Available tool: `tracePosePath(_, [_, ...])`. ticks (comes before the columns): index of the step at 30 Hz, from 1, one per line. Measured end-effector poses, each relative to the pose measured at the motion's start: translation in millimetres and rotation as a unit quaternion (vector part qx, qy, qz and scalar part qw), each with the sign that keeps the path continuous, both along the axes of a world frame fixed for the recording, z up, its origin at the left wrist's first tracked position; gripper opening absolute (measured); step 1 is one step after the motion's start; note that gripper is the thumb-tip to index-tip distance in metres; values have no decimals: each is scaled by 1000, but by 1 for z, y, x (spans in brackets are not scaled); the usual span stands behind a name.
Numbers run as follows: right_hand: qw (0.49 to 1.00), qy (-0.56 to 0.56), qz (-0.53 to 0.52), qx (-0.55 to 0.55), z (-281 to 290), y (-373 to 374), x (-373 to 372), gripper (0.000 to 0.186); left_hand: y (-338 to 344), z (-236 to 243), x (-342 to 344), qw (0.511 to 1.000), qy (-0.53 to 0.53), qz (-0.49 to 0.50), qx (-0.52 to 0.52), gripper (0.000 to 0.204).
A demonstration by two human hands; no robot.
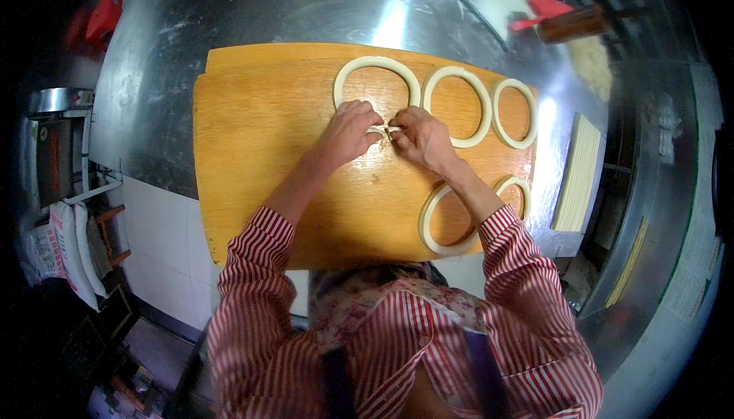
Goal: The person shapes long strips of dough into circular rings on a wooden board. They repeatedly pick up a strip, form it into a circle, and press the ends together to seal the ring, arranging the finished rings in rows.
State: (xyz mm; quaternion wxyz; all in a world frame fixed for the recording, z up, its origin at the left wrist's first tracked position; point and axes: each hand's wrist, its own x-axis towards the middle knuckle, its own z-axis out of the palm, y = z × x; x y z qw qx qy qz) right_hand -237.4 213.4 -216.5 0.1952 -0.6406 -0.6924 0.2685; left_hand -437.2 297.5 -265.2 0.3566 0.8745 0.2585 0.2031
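A rope of pale dough lies curved into a near-circle on the wooden board. At its near side, my left hand pinches one end. Just opposite, my right hand pinches the other end; the two ends face each other with a small gap. To the right lie a large dough ring and a narrower-looking one. Nearer me rests another dough ring, partly covered by my right forearm. Beyond that forearm shows part of a further ring.
The board sits on a shiny metal table dusted with flour. Pale strips lie side by side to the right. A red scoop and a brown wooden-looking tool are at the far right. White sacks stand at the left.
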Motion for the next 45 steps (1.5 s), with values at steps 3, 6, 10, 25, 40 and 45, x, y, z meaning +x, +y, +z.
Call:
tracePosePath(3, [999,-14,-33,-1,-5,-3,-5,18,7,1,-2,1000,21,-15,0,21])
tracePosePath(6, [997,-9,-18,78,-15,-4,-4,16,10,9,-5,996,51,-54,44,15])
tracePosePath(10, [996,0,-68,65,-21,-5,-8,14,5,8,-5,997,12,-28,74,15])
tracePosePath(25, [983,45,-170,47,-27,-5,-26,10,-14,-8,11,990,-66,105,72,13])
tracePosePath(40, [994,37,-93,44,-22,-3,-15,19,-18,-17,6,990,-66,102,66,16])
tracePosePath(45, [995,-13,-74,68,-17,2,-22,19,-14,-8,-2,995,-47,82,28,23])
